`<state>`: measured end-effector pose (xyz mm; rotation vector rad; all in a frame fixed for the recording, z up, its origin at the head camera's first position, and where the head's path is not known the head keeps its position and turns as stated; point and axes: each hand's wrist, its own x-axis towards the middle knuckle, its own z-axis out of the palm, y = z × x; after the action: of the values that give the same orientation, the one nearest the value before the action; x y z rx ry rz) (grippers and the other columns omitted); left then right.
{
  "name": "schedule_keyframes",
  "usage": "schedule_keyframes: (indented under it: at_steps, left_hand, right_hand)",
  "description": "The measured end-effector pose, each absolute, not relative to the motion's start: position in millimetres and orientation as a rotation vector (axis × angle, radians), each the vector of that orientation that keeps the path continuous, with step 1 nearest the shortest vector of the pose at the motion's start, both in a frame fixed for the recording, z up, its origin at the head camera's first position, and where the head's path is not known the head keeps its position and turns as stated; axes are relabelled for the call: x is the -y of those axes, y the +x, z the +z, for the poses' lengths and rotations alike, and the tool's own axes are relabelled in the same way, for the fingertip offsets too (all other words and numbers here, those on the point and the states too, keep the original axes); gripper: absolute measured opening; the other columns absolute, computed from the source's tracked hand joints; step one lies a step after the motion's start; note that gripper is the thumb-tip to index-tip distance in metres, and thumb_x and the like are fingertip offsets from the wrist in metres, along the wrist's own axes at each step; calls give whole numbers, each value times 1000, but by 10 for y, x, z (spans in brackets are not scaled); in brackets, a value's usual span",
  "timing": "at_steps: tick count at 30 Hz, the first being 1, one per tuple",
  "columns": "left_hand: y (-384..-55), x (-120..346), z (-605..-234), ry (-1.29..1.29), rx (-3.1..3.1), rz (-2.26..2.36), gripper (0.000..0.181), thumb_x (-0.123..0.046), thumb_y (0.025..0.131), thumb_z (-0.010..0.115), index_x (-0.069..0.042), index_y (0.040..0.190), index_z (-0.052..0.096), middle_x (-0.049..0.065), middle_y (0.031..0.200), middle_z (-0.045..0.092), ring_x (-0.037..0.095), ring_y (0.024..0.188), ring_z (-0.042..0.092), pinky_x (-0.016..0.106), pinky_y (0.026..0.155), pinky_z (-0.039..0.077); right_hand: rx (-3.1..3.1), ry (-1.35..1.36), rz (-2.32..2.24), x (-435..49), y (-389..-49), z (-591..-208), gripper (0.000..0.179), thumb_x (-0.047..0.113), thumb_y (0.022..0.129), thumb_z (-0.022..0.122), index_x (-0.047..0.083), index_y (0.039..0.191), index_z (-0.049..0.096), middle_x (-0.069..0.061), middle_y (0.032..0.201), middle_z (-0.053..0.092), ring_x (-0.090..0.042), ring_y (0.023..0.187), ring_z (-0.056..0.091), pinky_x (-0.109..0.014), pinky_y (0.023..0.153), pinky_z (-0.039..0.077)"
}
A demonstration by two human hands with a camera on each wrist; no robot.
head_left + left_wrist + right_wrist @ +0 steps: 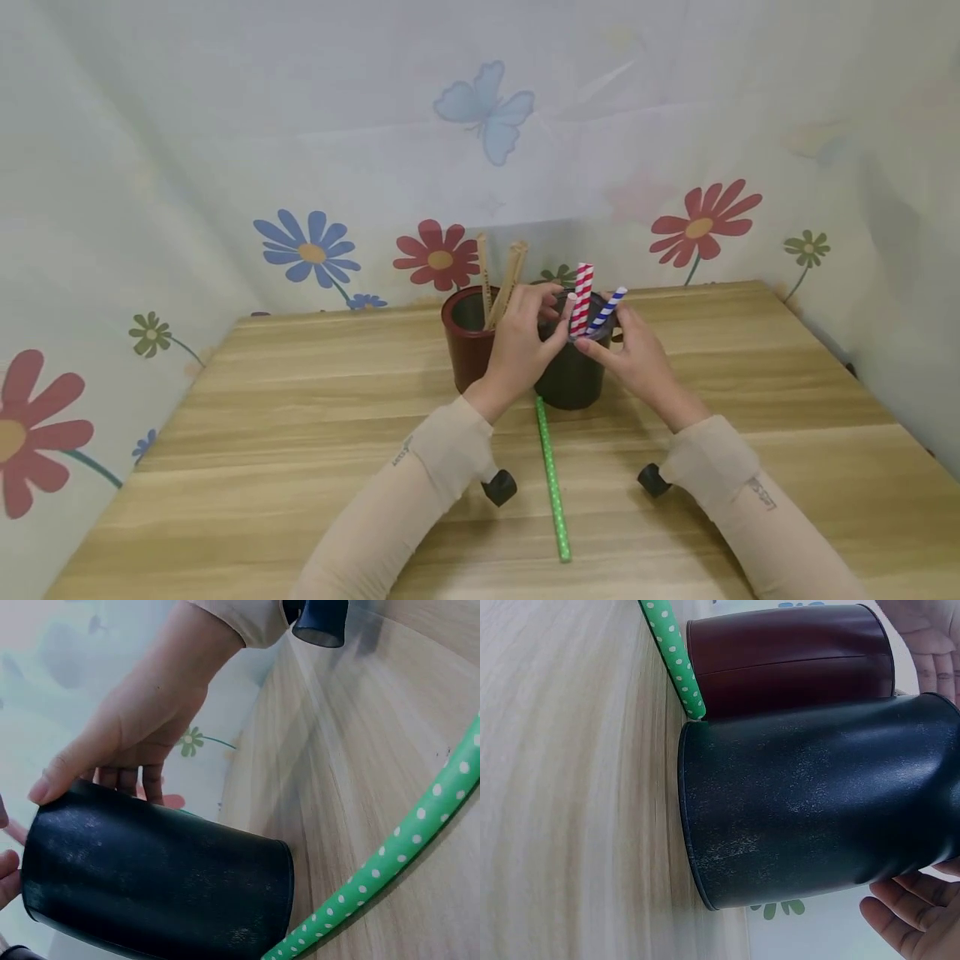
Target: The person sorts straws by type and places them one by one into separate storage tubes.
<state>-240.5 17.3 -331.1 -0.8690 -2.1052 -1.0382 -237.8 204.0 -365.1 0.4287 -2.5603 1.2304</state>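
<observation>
A black cup (570, 379) stands on the table between my hands. My left hand (525, 333) holds its left side, with the thumb over the rim (43, 787) in the left wrist view. My right hand (637, 354) grips the right side near the top; its fingers (900, 904) curve around the wall in the right wrist view. From the cup rise a wide red-and-white striped straw (582, 300) and a blue-and-white striped straw (606, 312) leaning right. A slim pale-pink tip shows beside the left thumb. The cup's inside is mostly hidden.
Just left of the black cup stands a dark red cup (468, 354) with several brown-wrapped sticks (510, 283) in it. A green straw with white dots (553, 479) lies in front, its far end at the black cup's base. A flowered cloth (375, 167) hangs behind the table.
</observation>
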Motion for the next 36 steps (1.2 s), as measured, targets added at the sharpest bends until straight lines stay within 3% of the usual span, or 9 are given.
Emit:
schedule_keyframes:
  at_steps: [14,19,25,31,36]
  left_hand:
    - [-2104,-112,-3224,-907,2162,-1051,40,-7,85,70,-2,121,54,14,106,56,20,90,63,24,84,55]
    - [-1961,-41,-3204,-894,2178,-1038,40,-7,84,71,-2,119,54,12,102,56,18,87,60,22,78,56]
    - [-1829,38,-3265,-853,2297,-1040,39,-11,84,72,-3,118,54,11,100,56,18,82,59,22,68,55]
    - [-1751,114,-3396,-741,2643,-1088,41,-17,83,75,-5,117,57,10,99,58,18,82,60,20,71,52]
    - [-1763,171,-3513,-678,2845,-1209,42,-16,82,76,-4,117,58,10,98,61,15,77,57,20,68,47]
  right_hand:
    - [2552,419,1236,-2079,-2354,-3670,77,45,89,64,9,149,31,-20,144,42,-35,121,48,-55,93,47]
    - [2566,423,1237,-2052,-2362,-3654,81,51,88,62,10,149,30,-21,146,40,-36,122,48,-56,95,47]
    - [2551,430,1237,-2044,-2380,-3653,79,47,88,64,8,148,33,-20,147,40,-36,123,47,-55,94,47]
    - [2534,433,1241,-2046,-2372,-3645,77,42,88,66,5,147,33,-21,147,40,-37,123,47,-56,93,48]
    - [2553,433,1242,-2040,-2362,-3632,79,46,88,65,6,147,33,-21,148,39,-37,126,46,-57,94,48]
